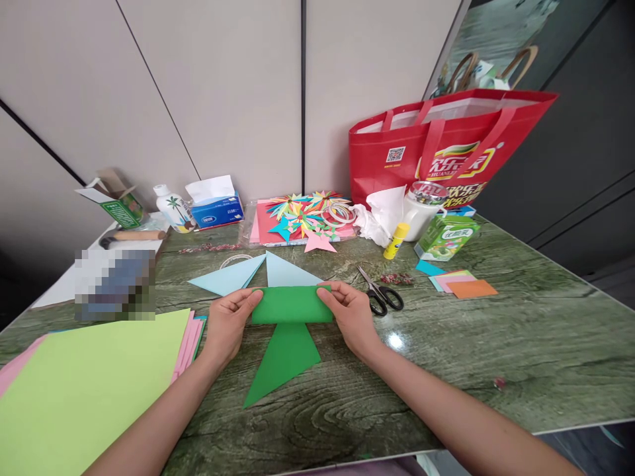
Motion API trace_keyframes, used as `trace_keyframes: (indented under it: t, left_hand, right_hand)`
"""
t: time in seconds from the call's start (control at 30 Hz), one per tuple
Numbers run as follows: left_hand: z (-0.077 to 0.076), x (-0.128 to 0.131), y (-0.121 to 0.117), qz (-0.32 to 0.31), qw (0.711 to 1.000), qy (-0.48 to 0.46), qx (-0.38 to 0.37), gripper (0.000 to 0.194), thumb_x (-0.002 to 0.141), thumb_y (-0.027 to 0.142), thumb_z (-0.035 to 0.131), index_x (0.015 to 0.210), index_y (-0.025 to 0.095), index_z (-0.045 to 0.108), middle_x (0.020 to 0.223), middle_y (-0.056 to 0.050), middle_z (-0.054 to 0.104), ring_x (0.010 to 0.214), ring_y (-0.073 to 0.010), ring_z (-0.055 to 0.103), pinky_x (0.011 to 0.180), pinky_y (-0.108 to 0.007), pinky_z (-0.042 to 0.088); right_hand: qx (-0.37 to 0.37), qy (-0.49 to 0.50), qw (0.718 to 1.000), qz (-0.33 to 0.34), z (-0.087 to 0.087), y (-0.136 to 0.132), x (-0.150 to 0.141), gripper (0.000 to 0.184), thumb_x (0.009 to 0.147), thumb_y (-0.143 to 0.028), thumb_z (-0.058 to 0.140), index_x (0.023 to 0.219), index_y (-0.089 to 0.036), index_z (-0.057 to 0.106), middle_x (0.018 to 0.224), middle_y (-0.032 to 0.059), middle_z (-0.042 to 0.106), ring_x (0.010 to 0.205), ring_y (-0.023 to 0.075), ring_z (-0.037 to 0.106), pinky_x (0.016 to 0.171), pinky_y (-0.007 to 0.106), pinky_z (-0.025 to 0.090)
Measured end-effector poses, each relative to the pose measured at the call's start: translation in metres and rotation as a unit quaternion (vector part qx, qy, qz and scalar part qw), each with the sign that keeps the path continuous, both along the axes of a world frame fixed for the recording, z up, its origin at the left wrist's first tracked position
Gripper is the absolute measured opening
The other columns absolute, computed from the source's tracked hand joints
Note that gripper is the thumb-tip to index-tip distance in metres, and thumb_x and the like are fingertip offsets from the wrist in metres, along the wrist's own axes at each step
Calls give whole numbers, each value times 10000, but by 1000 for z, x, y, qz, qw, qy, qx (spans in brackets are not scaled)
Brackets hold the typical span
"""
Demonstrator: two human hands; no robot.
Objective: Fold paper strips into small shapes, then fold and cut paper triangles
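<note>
A folded strip of green paper [292, 305] is held level between my two hands, above the table. My left hand [229, 320] pinches its left end, thumb on the near face. At the right end my right hand [353, 317] grips it the same way. Below the strip lies a pointed green paper piece [286, 362]; whether it joins the strip I cannot tell. Just behind my hands are two light blue folded papers, one at left [229, 274] and one at right [290, 270]. Black-handled scissors [381, 294] rest to the right of my right hand.
A stack of coloured sheets [99, 390] covers the left front. Behind stand a tissue box [216, 210], bottle [173, 210], folded paper stars [305, 218], yellow glue stick [397, 240], white mug [419, 218], green carton [448, 238] and red bag [387, 172]. Small coloured papers [471, 289] lie at right.
</note>
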State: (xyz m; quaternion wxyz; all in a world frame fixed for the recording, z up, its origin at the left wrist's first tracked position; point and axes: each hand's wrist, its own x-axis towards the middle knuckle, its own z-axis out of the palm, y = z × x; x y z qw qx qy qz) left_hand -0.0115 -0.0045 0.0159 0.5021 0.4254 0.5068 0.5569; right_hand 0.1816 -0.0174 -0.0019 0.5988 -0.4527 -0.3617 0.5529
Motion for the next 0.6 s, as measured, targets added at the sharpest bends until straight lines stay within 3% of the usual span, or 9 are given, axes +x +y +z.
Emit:
trace_keyframes:
  t: [0.33,0.5,0.6]
  left_hand:
    - [0,-1,0,5,1000,8,0,243,536,332,781,686,150,721,576,-17,658,494,-102,491,464,-210,367]
    - [-1,-1,0,4,1000,-5,4,230,540,321,782,678,149,714,616,-18,670,544,-110,525,517,-215,398]
    - [-1,-2,3,33,999,-33,11,222,544,311,781,666,144,700,609,-1,655,544,-94,515,529,-205,400]
  right_hand:
    - [3,-21,1000,14,-1,0,1,293,643,-409,689,799,-167,637,633,0,652,534,124,543,508,237,398]
    - [4,-24,998,66,-2,0,1,397,620,-371,722,939,-180,584,742,18,682,649,157,610,580,263,465]
    - [9,-24,998,55,-3,1,0,406,683,-417,662,990,-181,538,765,31,678,700,172,626,625,297,501]
